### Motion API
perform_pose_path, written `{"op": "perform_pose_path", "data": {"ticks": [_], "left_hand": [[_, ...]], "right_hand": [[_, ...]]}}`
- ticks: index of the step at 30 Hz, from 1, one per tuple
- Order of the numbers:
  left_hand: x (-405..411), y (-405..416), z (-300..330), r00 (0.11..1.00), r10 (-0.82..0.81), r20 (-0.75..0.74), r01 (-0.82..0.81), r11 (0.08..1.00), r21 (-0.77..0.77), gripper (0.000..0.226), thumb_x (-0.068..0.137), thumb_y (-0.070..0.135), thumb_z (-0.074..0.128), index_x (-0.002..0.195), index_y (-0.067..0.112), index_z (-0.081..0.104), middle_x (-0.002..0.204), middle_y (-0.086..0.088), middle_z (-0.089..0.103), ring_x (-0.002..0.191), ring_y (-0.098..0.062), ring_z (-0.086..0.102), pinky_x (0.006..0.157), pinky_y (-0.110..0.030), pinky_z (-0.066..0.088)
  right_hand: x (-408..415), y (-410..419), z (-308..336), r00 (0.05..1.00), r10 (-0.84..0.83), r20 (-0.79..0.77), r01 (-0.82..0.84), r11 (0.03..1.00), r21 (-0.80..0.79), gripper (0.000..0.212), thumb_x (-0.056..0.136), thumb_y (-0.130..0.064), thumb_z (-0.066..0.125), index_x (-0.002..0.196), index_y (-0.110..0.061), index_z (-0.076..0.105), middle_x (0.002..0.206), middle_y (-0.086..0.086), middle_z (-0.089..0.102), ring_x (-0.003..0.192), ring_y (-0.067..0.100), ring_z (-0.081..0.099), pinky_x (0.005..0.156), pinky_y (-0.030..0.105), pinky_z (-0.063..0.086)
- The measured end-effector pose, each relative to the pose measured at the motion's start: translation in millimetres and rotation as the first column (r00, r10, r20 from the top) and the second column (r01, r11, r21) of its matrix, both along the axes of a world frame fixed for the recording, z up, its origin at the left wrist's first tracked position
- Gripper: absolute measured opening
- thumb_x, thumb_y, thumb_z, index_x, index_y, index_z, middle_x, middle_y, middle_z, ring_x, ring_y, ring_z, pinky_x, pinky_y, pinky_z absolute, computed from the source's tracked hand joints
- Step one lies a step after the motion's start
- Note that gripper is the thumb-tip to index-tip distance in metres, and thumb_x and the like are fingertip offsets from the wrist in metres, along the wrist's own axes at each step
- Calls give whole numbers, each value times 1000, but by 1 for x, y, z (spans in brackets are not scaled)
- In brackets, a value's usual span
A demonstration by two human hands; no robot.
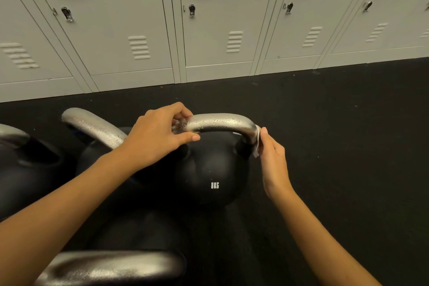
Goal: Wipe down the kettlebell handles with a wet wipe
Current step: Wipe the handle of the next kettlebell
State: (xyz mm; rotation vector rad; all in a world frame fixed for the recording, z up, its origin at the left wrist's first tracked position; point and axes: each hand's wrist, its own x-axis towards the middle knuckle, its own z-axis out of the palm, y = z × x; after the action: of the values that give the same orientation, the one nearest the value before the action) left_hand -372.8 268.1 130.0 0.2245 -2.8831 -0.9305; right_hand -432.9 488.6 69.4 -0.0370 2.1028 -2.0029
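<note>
Four grey lockers (pixel 222 18) line the black floor's (pixel 348 123) far edge. 8KG kettlebell (pixel 214 169) stands on the floor, near that edge. Left hand (pixel 160 133) grips its silver handle (pixel 218 122); right hand (pixel 272 158) pinches the wet wipe (pixel 257 144) against the handle's right bend.

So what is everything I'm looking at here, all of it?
8KG kettlebell: one, black with a silver handle, centre floor.
Other kettlebells: three partly seen, black with silver handles, one left of it, one at the far left edge, one at the bottom edge.
Wet wipe: one, white, against the handle's right bend.
Lockers: a row, pale grey, along the back.
Floor: black.
Left hand: its grip is on the handle's left end.
Right hand: presses the wipe to the handle.
</note>
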Motion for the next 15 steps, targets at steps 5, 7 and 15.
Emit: {"op": "perform_pose_path", "data": {"ticks": [5, 7, 15], "left_hand": [[0, 0, 1, 1000, 13, -2, -13, 1000, -13, 38, 74, 46, 75, 105, 34, 59, 98, 16, 64, 92, -5, 60, 80, -24, 40], [0, 0, 1, 1000, 10, 1, -10, 1000, -8, 37, 73, 46, 75, 105, 34, 59, 98, 16, 64, 92, -5, 60, 80, -25, 41], [1, 1, 2, 1000, 5, 11, -5, 1000, -4, 39, 74, 46, 74, 108, 32, 59, 102, 12, 64, 95, -9, 60, 86, -32, 48]], "right_hand": [[5, -4, 8, 993, -2, -117, -4, 999, -48, 36, 102, -37, 42, 133, -31, 59, 128, -16, 63, 117, -10, 53, 92, 10, 44], [14, -5, 4, 976, -1, -219, -4, 1000, -24, 38, 102, -33, 42, 139, -30, 51, 143, -15, 51, 133, -6, 40, 109, 15, 35], [20, -2, -11, 962, 16, -274, 7, 997, 83, 40, 104, -32, 39, 141, -45, 37, 158, -21, 21, 136, -19, 20, 113, 9, 22]]}}
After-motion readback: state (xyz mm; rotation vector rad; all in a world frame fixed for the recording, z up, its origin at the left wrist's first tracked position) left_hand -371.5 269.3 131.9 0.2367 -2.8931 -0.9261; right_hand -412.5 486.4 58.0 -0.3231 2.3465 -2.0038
